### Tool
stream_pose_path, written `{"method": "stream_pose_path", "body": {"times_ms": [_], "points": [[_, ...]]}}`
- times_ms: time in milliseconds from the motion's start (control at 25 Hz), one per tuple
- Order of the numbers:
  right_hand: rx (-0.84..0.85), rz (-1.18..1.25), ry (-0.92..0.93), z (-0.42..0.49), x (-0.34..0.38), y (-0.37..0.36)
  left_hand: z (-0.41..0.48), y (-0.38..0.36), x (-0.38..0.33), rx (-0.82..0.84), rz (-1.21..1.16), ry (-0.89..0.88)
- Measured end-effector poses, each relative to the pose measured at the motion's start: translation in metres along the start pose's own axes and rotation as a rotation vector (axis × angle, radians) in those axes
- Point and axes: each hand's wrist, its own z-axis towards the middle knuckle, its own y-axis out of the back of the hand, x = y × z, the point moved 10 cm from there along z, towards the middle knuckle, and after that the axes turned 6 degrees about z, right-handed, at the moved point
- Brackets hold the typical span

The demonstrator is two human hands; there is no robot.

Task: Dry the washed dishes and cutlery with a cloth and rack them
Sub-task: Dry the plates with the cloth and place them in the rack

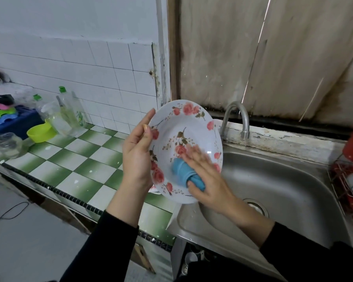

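- My left hand [137,153] holds the flowered plate [183,137] by its left rim. The thumb lies on the front and the fingers are tucked behind.
- My right hand [209,181] holds a bunched blue cloth [182,173] and presses it on the inside of the plate, low down. The fingers look blurry here.
- The plate is white with pink roses. It stands up on its edge, tilted, with its inside facing me. It is up in the air, over the spot where the counter meets the sink.
- The steel sink [289,180] is just to the right, below my right hand. A curved tap [237,117] stands behind it.
- A wire rack [343,192] with red things in it sits at the far right edge of the sink.
- The counter [77,159] on the left has green and white squares.
- Far back on the counter I see a yellow-green bowl [41,132], clear bottles with green caps [69,115], a glass jar [8,145] and a dark blue box [20,124].
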Motion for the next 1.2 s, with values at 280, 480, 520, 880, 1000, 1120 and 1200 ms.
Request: {"method": "stream_pose_path", "body": {"times_ms": [280,480,520,880,1000,1120,1200], "points": [[-0.508,0.056,-0.276,0.053,-0.04,0.08,-0.02,-0.034,0.017,0.163,0.053,0.012],[-0.165,0.33,-0.022,0.061,0.053,-0.003,-0.008,-0.018,0.004,0.047,0.05,-0.041],[-0.054,0.36,0.007,0.052,0.059,-0.02,-0.003,-0.007,-0.001,0.015,0.031,-0.033],[-0.209,0.013,-0.209,0.052,-0.04,0.052,-0.012,-0.001,-0.005,0.016,0.097,-0.03],[-0.381,0.134,-0.115,0.077,-0.001,0.062,-0.022,-0.028,0.004,0.108,0.151,-0.045],[-0.164,0.333,-0.044,0.064,0.048,0.012,-0.016,-0.025,-0.003,0.064,0.119,-0.089],[0.05,0.297,0.019,0.03,0.051,-0.02,-0.005,-0.007,-0.011,0.011,0.083,-0.082]]}}
